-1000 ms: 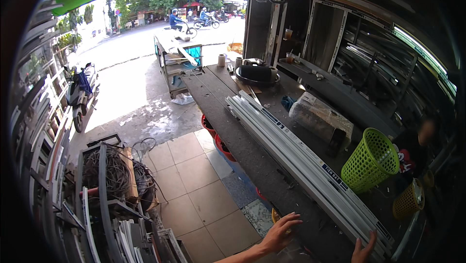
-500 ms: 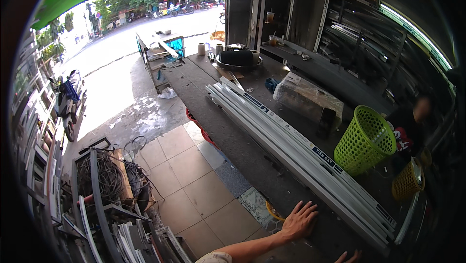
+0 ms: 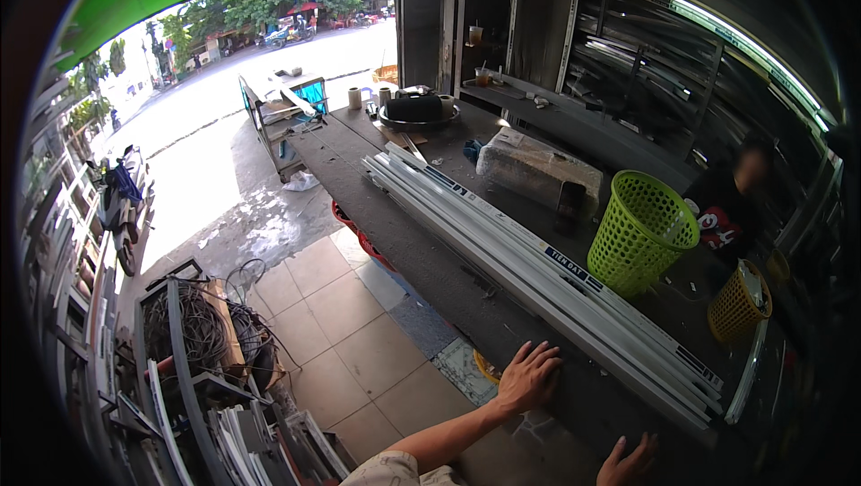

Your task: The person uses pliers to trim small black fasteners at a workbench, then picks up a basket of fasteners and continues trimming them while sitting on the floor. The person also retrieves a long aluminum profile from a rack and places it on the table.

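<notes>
My left hand (image 3: 529,377) lies open on the near edge of the long dark worktable (image 3: 430,262), fingers spread toward the metal. Lower right, my right hand (image 3: 628,462) is partly in view, its fingers apart and nothing in them; whether it touches the table I cannot tell. Beyond both hands, a bundle of long white metal profiles (image 3: 529,273) runs diagonally along the tabletop, some carrying printed film. Neither hand touches the bundle.
Behind the profiles stand a green plastic basket (image 3: 641,239), a yellow basket (image 3: 738,308) and a plastic-wrapped block (image 3: 536,168). A person (image 3: 731,199) is at the right. Coiled cables (image 3: 186,329) fill a frame at the left, and a motorbike (image 3: 121,203) is parked beyond.
The view has shifted, so the table and baskets sit further left. More of my right hand shows now. My left hand stays on the table edge.
</notes>
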Motion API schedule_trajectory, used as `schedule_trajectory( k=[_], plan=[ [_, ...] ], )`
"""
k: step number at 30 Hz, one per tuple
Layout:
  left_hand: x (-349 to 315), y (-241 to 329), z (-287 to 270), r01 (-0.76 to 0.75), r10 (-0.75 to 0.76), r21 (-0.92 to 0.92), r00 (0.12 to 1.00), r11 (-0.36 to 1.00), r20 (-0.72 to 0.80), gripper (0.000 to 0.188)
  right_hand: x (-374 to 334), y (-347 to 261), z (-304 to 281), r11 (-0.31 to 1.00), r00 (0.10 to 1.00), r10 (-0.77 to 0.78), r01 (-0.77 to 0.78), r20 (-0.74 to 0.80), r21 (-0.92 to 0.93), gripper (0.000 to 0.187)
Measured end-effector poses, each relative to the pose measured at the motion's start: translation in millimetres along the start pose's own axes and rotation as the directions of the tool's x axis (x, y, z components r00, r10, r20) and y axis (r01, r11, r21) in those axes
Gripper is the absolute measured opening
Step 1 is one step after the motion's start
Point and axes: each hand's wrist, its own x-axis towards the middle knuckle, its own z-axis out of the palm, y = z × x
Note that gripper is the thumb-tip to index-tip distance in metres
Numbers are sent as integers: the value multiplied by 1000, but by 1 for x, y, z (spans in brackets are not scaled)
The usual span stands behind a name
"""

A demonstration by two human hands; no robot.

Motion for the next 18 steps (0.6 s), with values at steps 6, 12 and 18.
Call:
schedule_trajectory(
  k=[6, 12, 18],
  plan=[
    [-17, 22, 10, 19, -11, 86, 996, 996, -92, 40, -25, 15, -55, 868, 964, -71, -67, 257, 492, 42],
    [-82, 106, 57, 237, -222, 107, 965, 966, -136, 65, -80, 35, -131, 657, 670, -224, -433, 708, 617, 25],
    [-167, 137, 116, 310, -314, -62, 948, 949, -50, 82, -113, 134, -143, 744, 640, -229, -371, 733, 556, 17]
  ],
)
